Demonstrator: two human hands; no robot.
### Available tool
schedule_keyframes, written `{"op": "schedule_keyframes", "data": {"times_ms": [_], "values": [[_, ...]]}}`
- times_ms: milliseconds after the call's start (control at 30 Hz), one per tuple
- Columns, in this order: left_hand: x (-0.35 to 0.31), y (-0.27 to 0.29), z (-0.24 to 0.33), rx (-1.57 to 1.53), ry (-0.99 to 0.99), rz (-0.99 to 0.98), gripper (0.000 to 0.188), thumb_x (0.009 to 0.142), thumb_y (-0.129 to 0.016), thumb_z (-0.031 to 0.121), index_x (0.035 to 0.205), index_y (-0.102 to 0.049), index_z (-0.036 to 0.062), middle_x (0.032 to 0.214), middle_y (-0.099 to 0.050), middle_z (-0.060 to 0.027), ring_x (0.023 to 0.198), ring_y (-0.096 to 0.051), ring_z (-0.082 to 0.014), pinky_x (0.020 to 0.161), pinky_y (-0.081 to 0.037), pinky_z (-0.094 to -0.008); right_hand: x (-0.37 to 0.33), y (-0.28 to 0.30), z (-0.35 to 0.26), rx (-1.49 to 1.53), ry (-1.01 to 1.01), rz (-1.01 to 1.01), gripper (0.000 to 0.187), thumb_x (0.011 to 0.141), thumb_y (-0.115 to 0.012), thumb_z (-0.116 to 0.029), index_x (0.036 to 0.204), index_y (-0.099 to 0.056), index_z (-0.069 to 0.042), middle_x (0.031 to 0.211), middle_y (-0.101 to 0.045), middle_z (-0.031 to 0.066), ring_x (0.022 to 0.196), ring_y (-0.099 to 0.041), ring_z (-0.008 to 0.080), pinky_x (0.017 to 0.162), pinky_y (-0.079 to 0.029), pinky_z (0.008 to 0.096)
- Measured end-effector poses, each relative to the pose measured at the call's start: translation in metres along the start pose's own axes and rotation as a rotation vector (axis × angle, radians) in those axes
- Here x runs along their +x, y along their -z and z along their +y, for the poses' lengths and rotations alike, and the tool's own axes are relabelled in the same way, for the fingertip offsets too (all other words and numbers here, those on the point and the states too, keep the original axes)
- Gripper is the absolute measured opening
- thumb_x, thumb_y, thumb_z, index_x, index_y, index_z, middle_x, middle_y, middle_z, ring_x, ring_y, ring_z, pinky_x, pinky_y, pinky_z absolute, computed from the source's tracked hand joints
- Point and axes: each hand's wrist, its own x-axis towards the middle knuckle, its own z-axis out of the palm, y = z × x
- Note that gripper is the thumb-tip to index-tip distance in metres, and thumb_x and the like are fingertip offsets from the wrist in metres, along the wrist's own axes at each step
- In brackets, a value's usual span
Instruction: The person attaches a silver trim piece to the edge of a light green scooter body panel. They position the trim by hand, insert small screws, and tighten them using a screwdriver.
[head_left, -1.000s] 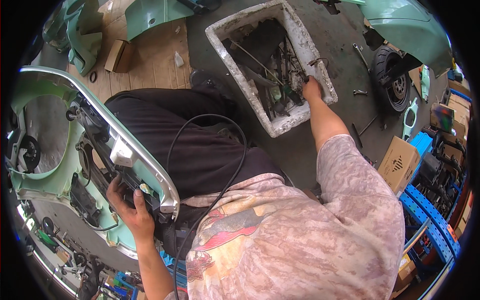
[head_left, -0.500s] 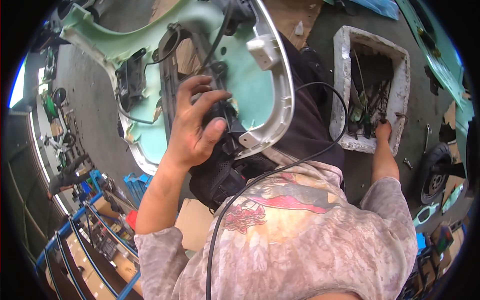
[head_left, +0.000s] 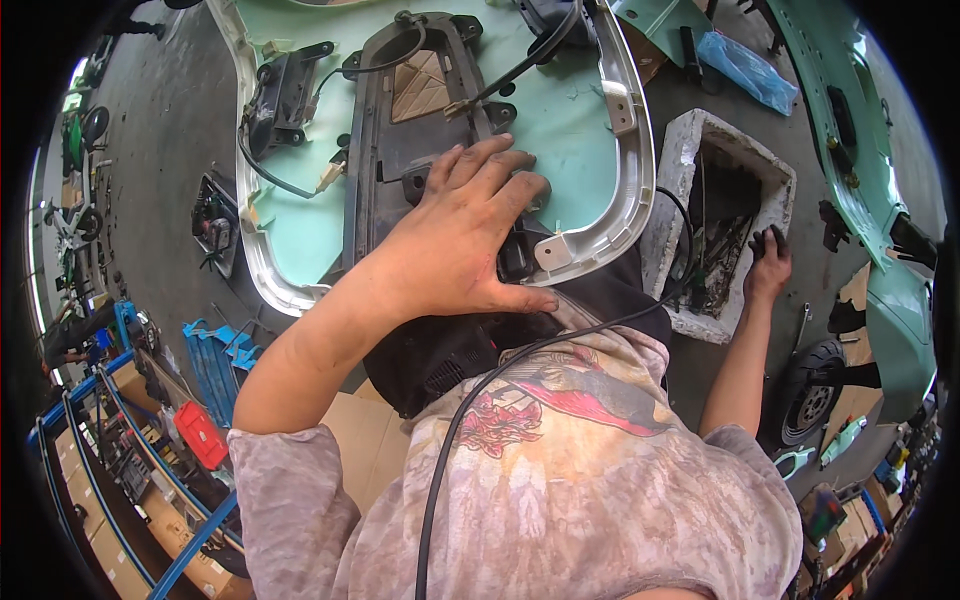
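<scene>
A mint-green molded plastic panel (head_left: 580,180) with a pale rim lies over my lap, its inner side up. Along its middle runs a long black plastic part (head_left: 375,180) with wires and connectors about it. My left hand (head_left: 465,215) rests over the lower end of this part, fingers spread and thumb stretched toward my shirt; its palm is hidden. At the right, my right hand (head_left: 768,270) is at the right wall of a dirty white foam box (head_left: 690,322). Its fingers are curled against something small and dark that I cannot make out.
A black cable (head_left: 480,385) runs across my shirt to the panel. Inside the foam box lie dark loose pieces. Further right are a small wheel (head_left: 808,400), a wrench (head_left: 803,325) and more green panels (head_left: 895,320). A blue-framed rack (head_left: 170,440) stands lower left.
My right hand has come up out of the foam box to its right edge. The panel has swung flatter and to the right, and my left hand has moved right and spread over it.
</scene>
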Motion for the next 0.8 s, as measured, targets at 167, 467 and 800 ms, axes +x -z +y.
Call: {"op": "schedule_keyframes", "data": {"times_ms": [167,467,800], "values": [[0.002,-0.008,0.001,-0.085,-0.027,0.019,0.075,0.067,-0.082,0.05,0.12,-0.055,0.0032,0.13,-0.047,-0.0212,0.136,-0.032,-0.043,0.111,-0.03,-0.0515,-0.119,-0.11,-0.216,0.031,0.233,-0.79,0.019,0.09,-0.067,-0.005,0.108,-0.065,0.002,0.099,-0.066,0.0081,0.086,-0.063,0.014,0.076,-0.052,0.0266],[0.0,-0.011,0.002,-0.268,-0.058,0.067,0.063,0.069,-0.084,0.036,0.114,-0.057,0.0022,0.117,-0.048,-0.0204,0.126,-0.039,-0.0401,0.106,-0.031,-0.05,-0.202,-0.188,-0.267,-0.71,0.853,-1.11,0.021,0.079,-0.075,-0.013,0.099,-0.074,-0.018,0.135,-0.051,0.0084,0.122,-0.041,0.0331,0.103,-0.037,0.0438],[-0.001,-0.019,-0.002,-0.246,-0.083,0.113,0.062,0.068,-0.084,0.036,0.111,-0.055,0.0009,0.117,-0.048,-0.0194,0.123,-0.04,-0.0387,0.105,-0.031,-0.0486,-0.218,-0.195,-0.257,-0.848,0.87,-1.006,0.015,0.082,-0.072,-0.015,0.097,-0.076,-0.018,0.141,-0.049,0.0068,0.128,-0.038,0.0349,0.107,-0.031,0.0462]]}}
